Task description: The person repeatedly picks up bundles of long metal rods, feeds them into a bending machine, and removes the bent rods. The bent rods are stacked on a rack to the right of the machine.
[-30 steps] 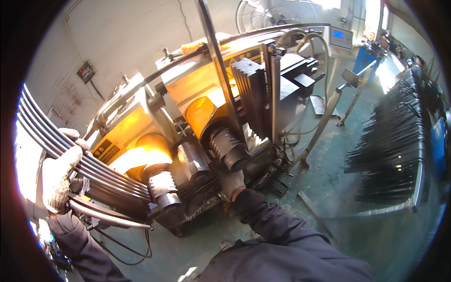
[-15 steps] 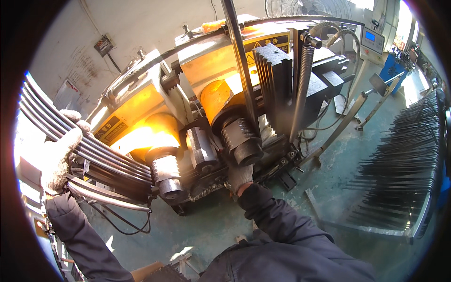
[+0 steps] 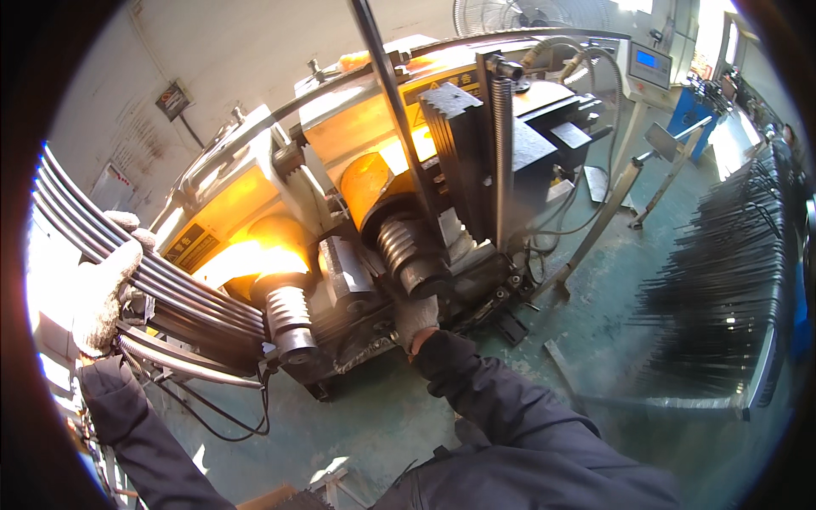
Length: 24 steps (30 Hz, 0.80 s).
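Note:
My left hand (image 3: pixel 105 297), in a pale knitted glove, is wrapped around a row of long dark metal rods (image 3: pixel 191 286). Its fingertips show on their far side and the thumb lies across the near side. The rods slope down to the right, ending beside the left grooved roller (image 3: pixel 289 313) of a machine. Under the right grooved roller (image 3: pixel 406 246) is my gloved right hand (image 3: pixel 416 318), reaching toward the machine's lower front. Its fingers are hidden by the roller and machine parts. Between the rollers sits a dark block with a shiny face (image 3: pixel 344 265).
A slanting bar (image 3: pixel 393 93), a ridged dark block (image 3: pixel 449 144) and a threaded upright (image 3: pixel 502 161) rise above the machine. A control box (image 3: pixel 648 66) stands on a post at back right. Many thin dark rods hang on a rack (image 3: pixel 718 280) at right. Cables (image 3: pixel 212 429) droop at lower left.
My view has shifted, so the machine and rack appear farther left. My left hand still grips the rods, and my right hand stays below the right roller.

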Tool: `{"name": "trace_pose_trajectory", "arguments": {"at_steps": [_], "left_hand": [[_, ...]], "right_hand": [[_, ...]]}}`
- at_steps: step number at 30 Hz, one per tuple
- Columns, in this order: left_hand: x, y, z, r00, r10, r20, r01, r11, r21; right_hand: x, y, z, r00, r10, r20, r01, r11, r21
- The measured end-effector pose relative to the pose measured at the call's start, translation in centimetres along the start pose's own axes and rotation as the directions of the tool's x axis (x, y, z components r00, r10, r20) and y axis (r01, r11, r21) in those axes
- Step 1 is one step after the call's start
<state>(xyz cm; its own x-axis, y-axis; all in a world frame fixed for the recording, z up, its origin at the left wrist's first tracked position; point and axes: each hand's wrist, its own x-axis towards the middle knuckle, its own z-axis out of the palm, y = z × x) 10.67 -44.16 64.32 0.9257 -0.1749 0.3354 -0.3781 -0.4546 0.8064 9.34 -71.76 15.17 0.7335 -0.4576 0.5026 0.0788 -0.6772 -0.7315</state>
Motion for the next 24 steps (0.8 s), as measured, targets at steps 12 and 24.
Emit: {"name": "trace_pose_trajectory", "arguments": {"at_steps": [12, 24], "left_hand": [[-11.7, -6.9, -0.1, 0.933, 0.151, -0.328, -0.229, 0.949, -0.215], [-42.7, -24.2, 21.1, 0.649, -0.479, 0.591, 0.733, 0.186, -0.654]], "right_hand": [[-13.0, -6.7, -23.2, 0.717, 0.6, 0.355, -0.567, 0.204, 0.798], [-34.8, 3.5, -71.1, 0.278, 0.133, -0.951, -0.525, 0.85, -0.034]]}}
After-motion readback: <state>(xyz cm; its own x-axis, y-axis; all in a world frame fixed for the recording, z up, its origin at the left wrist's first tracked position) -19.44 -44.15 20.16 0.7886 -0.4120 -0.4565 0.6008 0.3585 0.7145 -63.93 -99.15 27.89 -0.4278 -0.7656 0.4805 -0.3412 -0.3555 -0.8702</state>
